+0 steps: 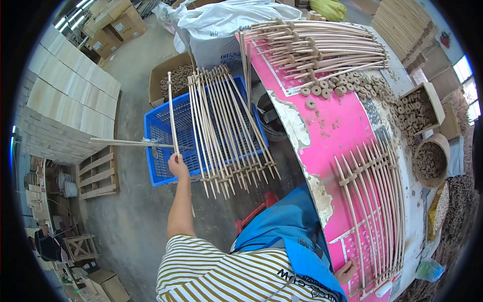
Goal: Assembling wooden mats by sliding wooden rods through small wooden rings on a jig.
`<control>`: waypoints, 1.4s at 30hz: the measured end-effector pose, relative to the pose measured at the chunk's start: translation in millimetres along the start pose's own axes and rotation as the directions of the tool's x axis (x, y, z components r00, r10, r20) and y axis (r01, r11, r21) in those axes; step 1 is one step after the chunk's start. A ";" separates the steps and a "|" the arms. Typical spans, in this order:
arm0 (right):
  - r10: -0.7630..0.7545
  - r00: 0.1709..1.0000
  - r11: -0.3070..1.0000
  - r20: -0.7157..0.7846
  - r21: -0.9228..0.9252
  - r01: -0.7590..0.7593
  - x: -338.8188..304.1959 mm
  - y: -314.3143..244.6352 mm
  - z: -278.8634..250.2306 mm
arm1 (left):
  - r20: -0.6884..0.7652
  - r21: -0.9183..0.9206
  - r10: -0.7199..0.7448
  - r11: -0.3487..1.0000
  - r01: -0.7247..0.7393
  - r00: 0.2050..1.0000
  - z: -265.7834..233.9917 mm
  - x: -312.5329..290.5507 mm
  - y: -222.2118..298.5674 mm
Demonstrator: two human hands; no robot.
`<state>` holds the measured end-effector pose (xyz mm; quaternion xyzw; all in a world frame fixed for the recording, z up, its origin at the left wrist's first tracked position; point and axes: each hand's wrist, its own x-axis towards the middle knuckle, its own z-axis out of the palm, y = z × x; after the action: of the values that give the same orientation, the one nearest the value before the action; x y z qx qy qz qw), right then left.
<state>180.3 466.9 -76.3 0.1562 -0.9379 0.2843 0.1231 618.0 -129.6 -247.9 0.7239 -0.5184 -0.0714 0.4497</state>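
Held out over the left side of the blue crate, my left hand is closed around a long thin wooden rod with a small knob at its far end. Many similar rods lie across the crate, with wooden discs on them close to their near ends. My right hand rests at the near edge of the pink tabletop, fingers partly in sight and loosely extended, nothing visible in them. Beside it, a row of rods fitted with discs lies on the table.
More rods are piled on the table's far end, beside loose wooden discs. A box and a round tub of discs stand at the right. Behind the crate are a cardboard box and white sacks. Stacked boards stand left.
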 end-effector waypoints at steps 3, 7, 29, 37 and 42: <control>0.049 0.999 0.999 0.016 -0.006 -0.048 -1.6 3.2 -1.0 | 0.042 0.054 -0.115 0.992 0.112 0.993 35.4 -7.6 -9.9; 0.091 0.996 0.996 0.017 0.005 -0.092 -5.4 8.5 -3.9 | 0.095 0.099 -0.163 0.983 0.154 0.982 67.0 -2.4 -0.7; 0.219 0.969 0.974 -0.117 0.091 -0.209 2.0 -36.0 -2.2 | 0.190 -0.025 0.225 0.974 -0.224 0.956 83.6 16.1 85.1; 0.195 0.974 0.980 -0.116 0.073 -0.187 7.8 -44.9 -3.3 | 0.366 -0.840 0.849 0.478 -0.257 0.381 52.3 -186.0 439.0; 0.186 0.973 0.982 -0.134 0.048 -0.181 11.2 -46.9 -9.8 | 0.038 -0.968 0.925 -0.059 -0.242 -0.377 62.6 -339.5 579.0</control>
<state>188.4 433.0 -41.6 0.0511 -0.9324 0.3211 0.1579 31.4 77.2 12.0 -0.1958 -0.9120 -0.2862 0.2191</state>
